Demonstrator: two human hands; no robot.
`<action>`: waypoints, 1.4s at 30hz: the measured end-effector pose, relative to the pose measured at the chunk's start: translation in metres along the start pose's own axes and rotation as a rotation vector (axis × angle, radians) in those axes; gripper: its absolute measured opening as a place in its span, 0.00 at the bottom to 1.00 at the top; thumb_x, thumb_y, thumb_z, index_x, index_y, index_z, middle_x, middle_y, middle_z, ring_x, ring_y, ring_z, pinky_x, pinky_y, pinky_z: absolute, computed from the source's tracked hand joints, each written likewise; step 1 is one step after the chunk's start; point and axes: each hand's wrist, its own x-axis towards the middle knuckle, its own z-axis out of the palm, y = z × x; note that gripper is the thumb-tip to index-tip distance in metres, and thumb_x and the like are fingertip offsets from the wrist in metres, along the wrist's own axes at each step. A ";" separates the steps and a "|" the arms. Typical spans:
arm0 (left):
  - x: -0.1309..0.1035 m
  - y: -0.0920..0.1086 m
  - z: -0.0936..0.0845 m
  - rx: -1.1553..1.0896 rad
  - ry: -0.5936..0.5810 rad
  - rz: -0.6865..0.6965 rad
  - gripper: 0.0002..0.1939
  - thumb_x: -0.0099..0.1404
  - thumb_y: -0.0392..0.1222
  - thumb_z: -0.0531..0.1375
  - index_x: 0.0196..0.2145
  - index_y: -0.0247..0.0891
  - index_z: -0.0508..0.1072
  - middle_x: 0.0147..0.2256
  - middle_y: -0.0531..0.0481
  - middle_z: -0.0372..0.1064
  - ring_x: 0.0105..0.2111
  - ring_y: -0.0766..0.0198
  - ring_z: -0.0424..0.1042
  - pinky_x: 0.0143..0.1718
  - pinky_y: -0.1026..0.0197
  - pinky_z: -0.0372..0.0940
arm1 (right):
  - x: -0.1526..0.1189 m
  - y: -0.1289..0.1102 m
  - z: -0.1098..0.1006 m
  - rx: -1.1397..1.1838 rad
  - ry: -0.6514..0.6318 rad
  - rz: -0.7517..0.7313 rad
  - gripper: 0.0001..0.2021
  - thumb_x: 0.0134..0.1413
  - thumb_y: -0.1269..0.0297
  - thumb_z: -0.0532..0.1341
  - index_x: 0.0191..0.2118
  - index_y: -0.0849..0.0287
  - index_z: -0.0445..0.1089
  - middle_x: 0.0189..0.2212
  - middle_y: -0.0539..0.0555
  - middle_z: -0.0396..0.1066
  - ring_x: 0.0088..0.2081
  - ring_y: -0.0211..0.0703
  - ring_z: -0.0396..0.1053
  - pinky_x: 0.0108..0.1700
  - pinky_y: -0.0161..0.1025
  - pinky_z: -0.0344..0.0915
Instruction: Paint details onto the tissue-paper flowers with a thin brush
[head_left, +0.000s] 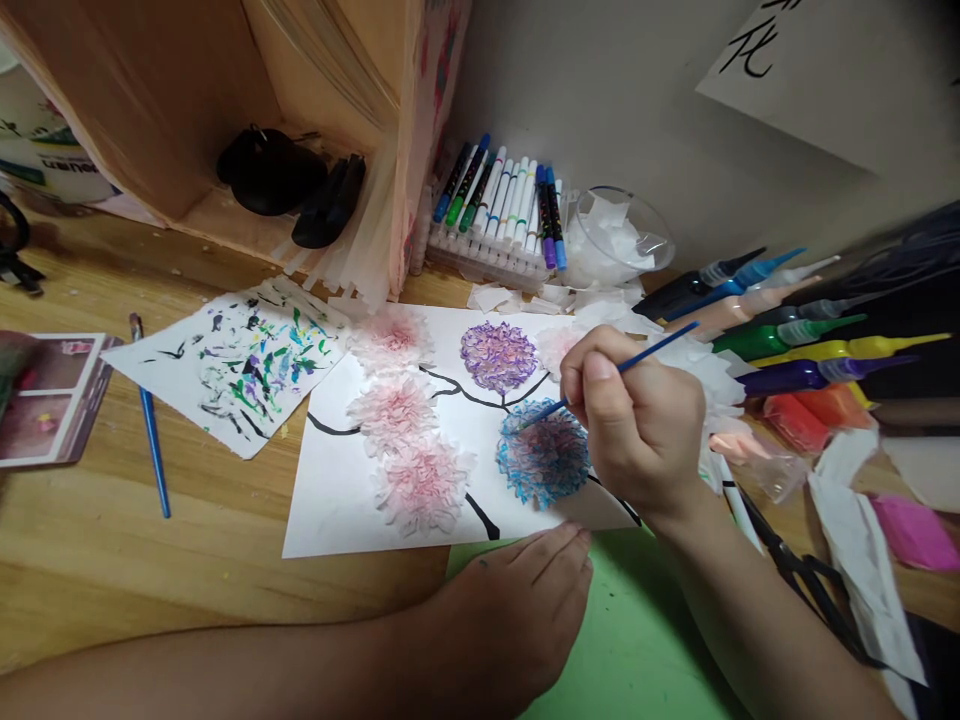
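Observation:
A slim blue paintbrush [660,345] is pinched in my right hand [641,420], its tip down on the blue-edged tissue-paper flower [544,460]. That flower sits on a white sheet [337,520] with black painted branches. My left hand [525,600] lies flat with its fingers stretched along the sheet's lower edge. On the same sheet are a purple-edged flower [499,357] and several pale pink ones, such as the lowest flower [424,485]. Part of another pink flower [562,350] is behind my right hand.
Left of the sheet lie a paint-smeared paper [255,365] and a second brush [154,450]. Markers [510,200] and a clear cup [615,235] of paper scraps stand behind. Paint tubes [810,350] and black scissors [802,570] are at right. A green sheet [630,620] lies in front.

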 end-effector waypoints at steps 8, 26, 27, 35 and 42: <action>0.000 0.000 0.001 -0.033 0.019 -0.018 0.21 0.67 0.34 0.47 0.55 0.22 0.62 0.56 0.38 0.62 0.58 0.55 0.59 0.61 0.57 0.51 | -0.001 -0.002 -0.001 -0.002 0.040 0.016 0.17 0.61 0.69 0.47 0.20 0.56 0.56 0.19 0.48 0.60 0.21 0.34 0.59 0.25 0.36 0.57; 0.000 0.000 0.000 -0.040 0.001 -0.019 0.21 0.67 0.35 0.47 0.55 0.22 0.62 0.56 0.37 0.62 0.58 0.55 0.59 0.61 0.58 0.50 | -0.003 -0.004 -0.003 -0.037 0.118 -0.008 0.14 0.60 0.69 0.47 0.22 0.56 0.58 0.18 0.48 0.60 0.20 0.35 0.57 0.26 0.37 0.55; 0.000 0.000 -0.001 -0.040 0.005 -0.023 0.21 0.67 0.35 0.47 0.55 0.23 0.63 0.56 0.38 0.62 0.58 0.55 0.59 0.61 0.58 0.50 | -0.003 -0.005 -0.003 -0.031 0.094 -0.009 0.14 0.60 0.70 0.47 0.23 0.57 0.58 0.19 0.48 0.60 0.21 0.35 0.58 0.27 0.37 0.55; 0.000 0.000 -0.002 -0.018 0.006 -0.012 0.21 0.67 0.34 0.47 0.55 0.22 0.63 0.56 0.37 0.62 0.57 0.55 0.60 0.60 0.57 0.52 | -0.001 -0.003 -0.002 -0.129 0.066 -0.068 0.14 0.60 0.69 0.47 0.23 0.55 0.58 0.18 0.48 0.59 0.22 0.37 0.60 0.28 0.37 0.57; 0.000 0.001 0.000 -0.052 0.009 -0.018 0.21 0.67 0.35 0.47 0.55 0.22 0.63 0.56 0.37 0.62 0.58 0.54 0.59 0.61 0.57 0.51 | -0.003 -0.004 -0.004 -0.078 0.092 -0.030 0.14 0.59 0.69 0.47 0.23 0.55 0.58 0.18 0.48 0.60 0.20 0.37 0.59 0.27 0.38 0.56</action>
